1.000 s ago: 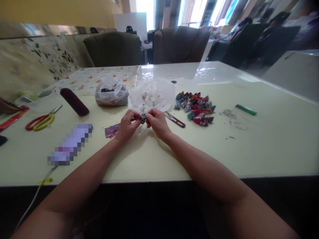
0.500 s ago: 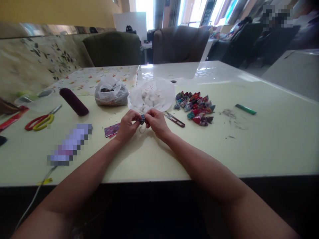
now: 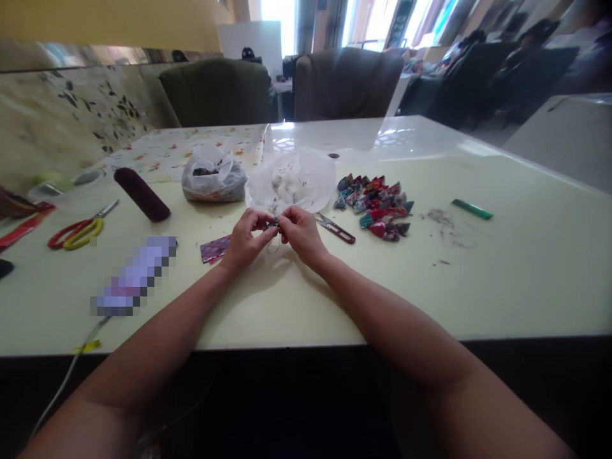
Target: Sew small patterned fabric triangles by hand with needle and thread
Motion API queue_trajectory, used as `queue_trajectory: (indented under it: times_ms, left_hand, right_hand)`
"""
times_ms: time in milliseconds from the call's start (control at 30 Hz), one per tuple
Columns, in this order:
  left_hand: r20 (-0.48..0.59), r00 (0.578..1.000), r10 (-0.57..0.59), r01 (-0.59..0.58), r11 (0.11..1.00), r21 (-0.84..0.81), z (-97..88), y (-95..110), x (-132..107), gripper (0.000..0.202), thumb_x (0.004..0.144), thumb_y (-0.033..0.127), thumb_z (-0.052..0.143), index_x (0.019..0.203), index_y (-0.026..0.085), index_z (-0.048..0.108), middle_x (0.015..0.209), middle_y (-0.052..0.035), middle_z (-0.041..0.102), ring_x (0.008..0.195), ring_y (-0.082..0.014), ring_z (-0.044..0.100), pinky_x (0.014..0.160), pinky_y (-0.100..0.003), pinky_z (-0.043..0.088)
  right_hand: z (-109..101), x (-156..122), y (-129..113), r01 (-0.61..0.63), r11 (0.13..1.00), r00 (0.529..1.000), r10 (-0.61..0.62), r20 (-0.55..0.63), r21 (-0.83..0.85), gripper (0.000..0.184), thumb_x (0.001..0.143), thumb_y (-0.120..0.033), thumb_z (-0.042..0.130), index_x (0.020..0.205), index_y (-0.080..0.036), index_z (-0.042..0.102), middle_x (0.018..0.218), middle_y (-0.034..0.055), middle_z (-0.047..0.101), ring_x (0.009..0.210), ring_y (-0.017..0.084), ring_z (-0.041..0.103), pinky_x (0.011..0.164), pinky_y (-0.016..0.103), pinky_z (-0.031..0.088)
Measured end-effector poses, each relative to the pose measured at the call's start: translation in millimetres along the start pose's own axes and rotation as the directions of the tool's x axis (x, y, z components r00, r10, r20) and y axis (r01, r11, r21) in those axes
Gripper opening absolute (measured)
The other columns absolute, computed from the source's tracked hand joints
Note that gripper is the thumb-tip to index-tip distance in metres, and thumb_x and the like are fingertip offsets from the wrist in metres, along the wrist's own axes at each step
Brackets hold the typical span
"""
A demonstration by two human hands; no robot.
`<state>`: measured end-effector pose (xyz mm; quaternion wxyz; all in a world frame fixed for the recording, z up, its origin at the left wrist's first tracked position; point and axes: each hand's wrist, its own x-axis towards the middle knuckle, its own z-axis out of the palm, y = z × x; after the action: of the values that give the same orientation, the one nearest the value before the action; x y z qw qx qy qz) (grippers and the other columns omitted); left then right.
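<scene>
Between my fingertips is a small dark patterned fabric piece (image 3: 271, 224), mostly covered by the fingers. My left hand (image 3: 248, 239) pinches it from the left. My right hand (image 3: 300, 234) is closed at its right side, thumb and forefinger together; whether a needle is there is too small to tell. A thin thread loop (image 3: 273, 247) hangs below. Just beyond lies a white plastic bag (image 3: 315, 185) spread open with white stuffing (image 3: 289, 186) on it. Thread snips (image 3: 338, 229) rest right of my right hand. Flat patterned fabric pieces (image 3: 214, 249) lie beside my left wrist.
Several small stuffed fabric pieces (image 3: 375, 204) are heaped at right, near loose thread scraps (image 3: 442, 220) and a green object (image 3: 472, 209). Leftward are a filled plastic bag (image 3: 215, 182), a dark maroon cylinder (image 3: 142, 195), red-and-yellow scissors (image 3: 83, 233) and a blurred-out phone-like slab (image 3: 136, 274) with a cable.
The fabric piece has turned or sunk between my fingers, so less of it shows. Both hands have shifted only slightly; the things on the table stay put.
</scene>
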<state>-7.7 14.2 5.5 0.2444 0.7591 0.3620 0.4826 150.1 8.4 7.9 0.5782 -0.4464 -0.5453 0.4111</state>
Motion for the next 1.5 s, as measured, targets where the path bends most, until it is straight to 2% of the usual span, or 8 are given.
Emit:
queue_trajectory:
  times_ms: [400,500,633,700,800,1033,1200,1500]
  left_hand:
    - [0.046,0.967,0.251,-0.255,0.947,0.195,-2.2,9.6,2.4,0.017,0.082,0.027,0.075,0.070,0.023,0.064,0.079,-0.0025,0.060,0.082,-0.0208,0.056,0.079,-0.035,0.045]
    - [0.018,0.989,0.148,-0.149,0.981,0.126,-5.0,11.5,2.0,0.022,0.081,0.035,0.077,0.069,0.022,0.065,0.078,-0.0024,0.060,0.078,-0.0191,0.057,0.077,-0.033,0.046]
    - [-0.165,0.961,-0.223,0.190,0.962,-0.196,-7.6,7.8,2.6,0.029,0.083,0.050,0.074,0.081,0.022,0.066,0.077,-0.0007,0.060,0.071,-0.0150,0.057,0.066,-0.027,0.048]
    - [-0.060,0.911,-0.408,0.349,0.840,-0.415,-7.0,5.0,3.0,0.037,0.080,0.056,0.074,0.089,0.021,0.068,0.081,-0.0017,0.063,0.070,-0.0146,0.059,0.062,-0.026,0.050]
    - [0.145,0.859,-0.490,0.478,0.668,-0.571,-4.5,3.1,2.9,0.037,0.075,0.052,0.081,0.083,0.019,0.068,0.077,-0.0017,0.065,0.065,-0.0128,0.059,0.058,-0.025,0.049]
    - [-0.007,0.843,-0.538,0.381,0.605,-0.699,-4.2,-1.0,5.0,0.030,0.071,0.037,0.086,0.080,0.019,0.064,0.076,0.0030,0.066,0.064,-0.0090,0.060,0.057,-0.020,0.049]
    - [-0.064,0.794,-0.604,0.360,0.553,-0.751,-7.0,-8.9,7.0,0.026,0.072,0.031,0.086,0.084,0.022,0.064,0.077,0.0055,0.068,0.064,-0.0083,0.062,0.052,-0.019,0.046]
    - [-0.092,0.738,-0.668,0.372,0.517,-0.771,-11.7,-4.7,11.7,0.013,0.085,0.023,0.077,0.083,0.020,0.065,0.083,0.0003,0.074,0.071,-0.0094,0.069,0.060,-0.017,0.055]
  right_hand:
    - [-0.1,-1.0,-4.0,-0.075,0.993,0.997,0.077,-0.013,0.087,0.019,0.083,-0.015,0.057,0.067,-0.020,0.049,0.052,-0.0063,0.053,0.041,0.007,0.049,0.041,0.019,0.037]
    - [-2.3,1.8,-7.4,-0.099,0.984,0.994,0.105,-0.036,0.147,0.020,0.087,-0.015,0.057,0.069,-0.020,0.049,0.053,-0.0070,0.053,0.041,0.006,0.048,0.041,0.018,0.038]
    - [-4.7,3.4,-9.3,-0.111,0.967,0.992,0.094,0.083,0.230,0.021,0.090,-0.020,0.061,0.072,-0.019,0.050,0.055,-0.0069,0.055,0.041,0.005,0.049,0.041,0.017,0.041]
    - [-4.7,1.9,-9.3,-0.119,0.955,0.981,0.070,0.183,0.271,0.022,0.089,-0.024,0.064,0.073,-0.019,0.050,0.057,-0.0064,0.057,0.041,0.006,0.051,0.042,0.018,0.042]
    - [-4.2,-1.6,-9.9,-0.172,0.944,0.950,0.083,0.300,0.283,0.025,0.089,-0.030,0.067,0.074,-0.019,0.050,0.059,-0.0055,0.061,0.041,0.007,0.053,0.040,0.018,0.042]
    - [-4.0,-8.9,-14.0,-0.401,0.906,0.811,0.282,0.513,0.135,0.027,0.096,-0.045,0.058,0.088,-0.019,0.057,0.064,-0.0023,0.066,0.041,0.006,0.051,0.037,0.015,0.036]
    - [-3.0,-13.0,-17.4,-0.334,0.935,0.842,0.236,0.485,0.124,0.013,0.087,-0.026,0.063,0.078,-0.017,0.061,0.049,-0.0087,0.047,0.039,0.004,0.036,0.036,0.015,0.027]
    - [-3.0,-13.2,-24.7,-0.350,0.930,0.851,0.264,0.455,0.115,0.014,0.081,-0.029,0.064,0.075,-0.017,0.062,0.047,-0.0105,0.033,0.041,0.004,0.022,0.037,0.017,0.015]
